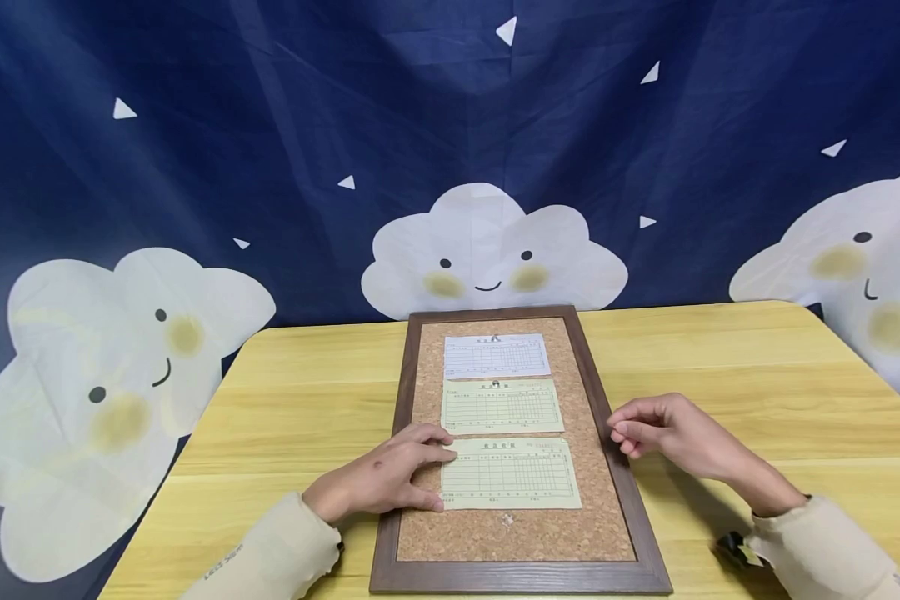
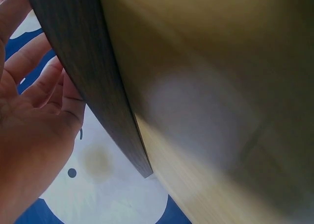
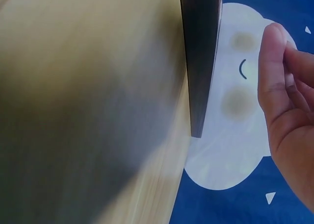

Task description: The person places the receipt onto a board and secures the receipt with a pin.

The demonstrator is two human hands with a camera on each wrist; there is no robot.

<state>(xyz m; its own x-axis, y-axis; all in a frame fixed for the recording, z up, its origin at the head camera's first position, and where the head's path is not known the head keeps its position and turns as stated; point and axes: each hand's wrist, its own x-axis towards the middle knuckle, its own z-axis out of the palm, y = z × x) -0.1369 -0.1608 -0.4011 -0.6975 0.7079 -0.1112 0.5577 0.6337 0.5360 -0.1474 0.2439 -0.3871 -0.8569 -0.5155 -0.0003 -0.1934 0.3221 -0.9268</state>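
A cork board (image 1: 435, 533) in a dark wooden frame carries three printed paper slips. Resting at the left edge of the lowest slip (image 1: 506, 475), my left hand (image 1: 390, 471) touches it with loosely bent fingers. Above it are a pale green slip (image 1: 502, 407) and a white slip (image 1: 495, 357), each with a small pin near its top. My right hand (image 1: 667, 433) hovers by the board's right side, thumb and fingertips together. Whether something tiny sits between them is hidden. In the right wrist view, that hand (image 3: 289, 96) appears beside the wooden frame (image 3: 202, 62).
A small clear object (image 1: 507, 520), perhaps one or more pins, lies on the cork below the lowest slip. The board lies on a light wooden table (image 1: 307, 383). Behind it hangs a dark blue cloth (image 1: 307, 100) with clouds. Some small black item (image 1: 735, 550) shows by the right sleeve.
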